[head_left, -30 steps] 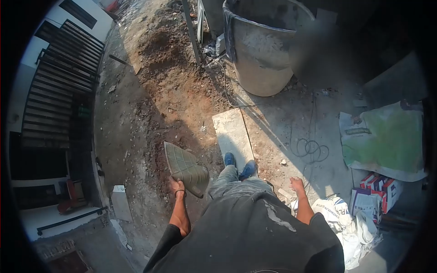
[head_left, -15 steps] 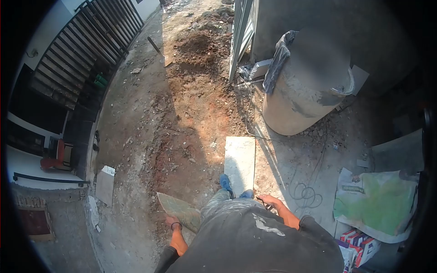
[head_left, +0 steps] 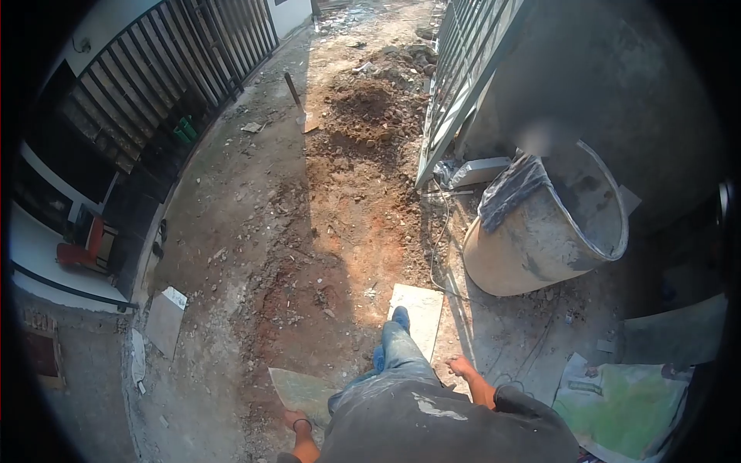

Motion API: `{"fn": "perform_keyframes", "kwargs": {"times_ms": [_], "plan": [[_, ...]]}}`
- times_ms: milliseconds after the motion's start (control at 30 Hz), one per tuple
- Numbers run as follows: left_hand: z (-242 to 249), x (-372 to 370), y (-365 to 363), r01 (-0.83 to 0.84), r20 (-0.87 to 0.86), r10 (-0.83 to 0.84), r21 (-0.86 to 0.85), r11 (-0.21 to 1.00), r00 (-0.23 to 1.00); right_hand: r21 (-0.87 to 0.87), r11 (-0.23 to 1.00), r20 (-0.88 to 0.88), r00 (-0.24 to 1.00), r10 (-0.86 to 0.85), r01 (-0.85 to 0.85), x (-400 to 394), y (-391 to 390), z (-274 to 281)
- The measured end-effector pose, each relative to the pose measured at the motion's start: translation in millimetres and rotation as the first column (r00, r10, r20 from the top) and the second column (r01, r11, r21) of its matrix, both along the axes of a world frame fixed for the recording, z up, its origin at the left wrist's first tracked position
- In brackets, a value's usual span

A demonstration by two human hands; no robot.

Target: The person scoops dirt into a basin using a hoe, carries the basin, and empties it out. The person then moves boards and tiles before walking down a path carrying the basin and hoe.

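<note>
My left hand (head_left: 296, 419) hangs low at my left side, closed on the edge of a flat, greenish-brown board (head_left: 305, 390). The board tilts out in front of my left leg, its near part hidden behind my body. My right hand (head_left: 461, 367) is held out at my right side with its fingers curled. Something dark shows just below it, too small to make out. Ahead of me, a pale board (head_left: 424, 328) lies flat on the ground with my right shoe (head_left: 400, 315) over it.
A large, plaster-stained drum (head_left: 532, 243) stands at the right, dark plastic over its rim. A metal gate (head_left: 471, 85) leans beyond it. Dug soil (head_left: 367, 100) and a spade (head_left: 294, 94) are ahead. A green-printed sack (head_left: 617, 409) lies lower right; a barred fence (head_left: 147, 85) runs left.
My right foot has stepped forward onto the pale board. My view has tipped up and swung left, so the drum and gate sit lower in it. The board remains in my left hand.
</note>
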State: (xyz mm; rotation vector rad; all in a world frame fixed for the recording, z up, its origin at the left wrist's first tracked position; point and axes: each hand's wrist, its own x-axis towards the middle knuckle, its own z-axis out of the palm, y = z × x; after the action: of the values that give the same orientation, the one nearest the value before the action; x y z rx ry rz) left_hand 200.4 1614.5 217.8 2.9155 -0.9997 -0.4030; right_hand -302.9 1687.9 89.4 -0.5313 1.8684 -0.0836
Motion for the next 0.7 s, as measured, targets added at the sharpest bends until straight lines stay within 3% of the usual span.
{"fn": "perform_keyframes", "kwargs": {"times_ms": [67,100,133,167,200,267,300,333,367,400,433,467,500,533,567,600,633,700], "plan": [[-17.4,1.5,-32.6,-0.003,0.003,0.003,0.042,0.999,1.0,0.038,0.976,0.044,0.976,-0.214,0.212,9.2,-26.2,33.4],[-29.4,3.8,-47.3,0.008,0.007,-0.009,0.093,0.996,1.0,0.147,0.986,-0.012,0.997,-0.08,0.08,3.2,-38.1,19.5],[-55.4,13.1,-57.1,0.01,0.001,-0.01,0.084,0.996,1.0,0.233,0.963,0.051,0.987,-0.152,0.136,2.7,-54.5,29.5],[-88.9,25.0,-66.6,-0.009,-0.064,0.009,0.005,1.0,0.998,0.201,0.977,-0.019,0.997,-0.07,0.073,5.7,-78.6,53.3],[-110.9,24.6,-89.9,-0.032,-0.131,0.023,-0.074,0.997,0.991,0.181,0.979,-0.025,0.995,-0.095,0.098,-2.2,-89.6,32.4],[-106.8,6.1,-148.1,0.012,-0.199,-0.031,-0.095,0.995,0.979,0.144,0.982,-0.03,0.993,-0.116,0.119,-27.3,-112.1,-21.3],[-101.3,-1.8,-180.1,0.057,-0.254,-0.082,-0.105,0.993,0.964,0.069,0.998,0.073,0.997,-0.019,0.014,-40.1,-131.0,-46.1],[-155.6,18.3,-209.8,0.054,-0.249,-0.081,-0.113,0.992,0.965,-0.012,0.996,0.169,0.982,0.087,-0.086,-51.6,-156.8,-66.3],[-201.7,32.7,-226.0,0.32,-0.399,-0.25,0.12,0.94,0.882,-0.055,0.986,0.157,0.974,0.162,-0.155,-61.8,-189.8,-86.9],[-201.9,60.6,-264.9,0.58,-0.575,-0.352,0.274,0.768,0.738,0.051,0.99,0.081,0.988,0.13,-0.135,-65.1,-250.6,-76.1],[-200.7,45.5,-301.7,0.581,-0.572,-0.359,0.267,0.769,0.738,0.163,0.982,0.007,0.995,0.098,-0.097,-70.7,-307.6,-69.1],[-191.6,27.3,-332.6,0.312,-0.541,-0.204,0.114,0.943,0.816,0.105,0.902,-0.211,0.877,0.431,-0.418,-74.9,-363.9,-74.9],[-180.4,15.5,-355.8,-0.001,-0.539,-0.021,-0.041,0.999,0.842,0.137,0.931,-0.138,0.924,0.357,-0.339,-63.9,-451.1,2.2],[-168.6,9.2,-376.4,-0.009,-0.535,0.001,-0.013,1.0,0.845,-0.009,0.959,-0.199,0.94,0.275,-0.283,-82.2,-492.4,-55.1],[-153.8,-4.9,-411.4,-0.063,-0.312,0.078,0.058,0.996,0.947,-0.506,0.732,-0.32,0.888,0.331,-0.456,-94.4,-537.3,-86.7],[-144.3,-14.6,-447.4,-0.129,-0.068,0.136,0.107,0.986,0.988,-0.402,0.914,-0.017,0.998,0.057,-0.06,-74.8,-615.7,-4.8],[-130.0,-20.2,-478.1,-0.137,-0.07,0.145,0.108,0.985,0.987,-0.425,0.9,0.211,0.978,-0.006,0.097,-68.9,-674.6,20.5],[-108.7,-21.4,-528.4,-0.115,-0.02,0.118,0.1,0.988,0.993,-0.543,0.828,0.263,0.965,0.01,0.14,-63.3,-771.2,13.6]]}}
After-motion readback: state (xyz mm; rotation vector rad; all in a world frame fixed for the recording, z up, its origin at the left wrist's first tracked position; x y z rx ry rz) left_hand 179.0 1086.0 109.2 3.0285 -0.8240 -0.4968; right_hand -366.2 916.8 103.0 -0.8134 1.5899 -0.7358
